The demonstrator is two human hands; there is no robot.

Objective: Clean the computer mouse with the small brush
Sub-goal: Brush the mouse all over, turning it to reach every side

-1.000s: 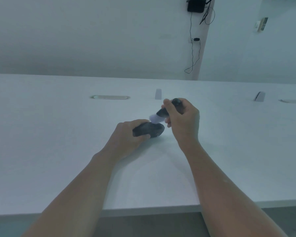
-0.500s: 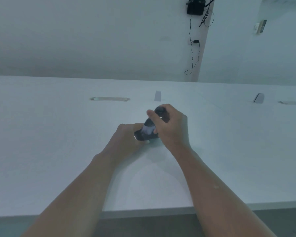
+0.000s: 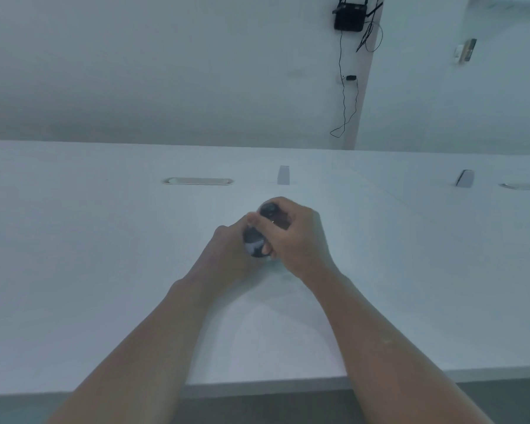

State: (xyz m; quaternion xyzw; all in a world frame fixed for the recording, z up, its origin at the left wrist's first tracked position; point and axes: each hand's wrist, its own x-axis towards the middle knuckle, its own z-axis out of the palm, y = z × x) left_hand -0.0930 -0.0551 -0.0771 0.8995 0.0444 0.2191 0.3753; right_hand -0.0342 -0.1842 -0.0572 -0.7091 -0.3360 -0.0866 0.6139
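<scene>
Both hands busy mid-frame: left hand (image 3: 227, 249) gripping the dark rounded computer mouse (image 3: 255, 244), right hand (image 3: 291, 237) clutching the small dark-handled brush (image 3: 268, 211) — short, light strokes should work best.

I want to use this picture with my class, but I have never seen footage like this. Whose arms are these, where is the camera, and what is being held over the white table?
There is no machine here. A person wears a wide-angle camera on the head, looking forward and down, so the two bare arms reaching in from the bottom are that person's own.

The left hand holds a dark computer mouse, which is mostly hidden between the hands. The right hand has its grip closed round a small brush: its dark handle end pokes out above the fingers and its pale bristles sit against the mouse.

All this happens on a long white table. Further back on it are an oval cable slot and two small grey stands. A black box with wires hangs on the wall.
</scene>
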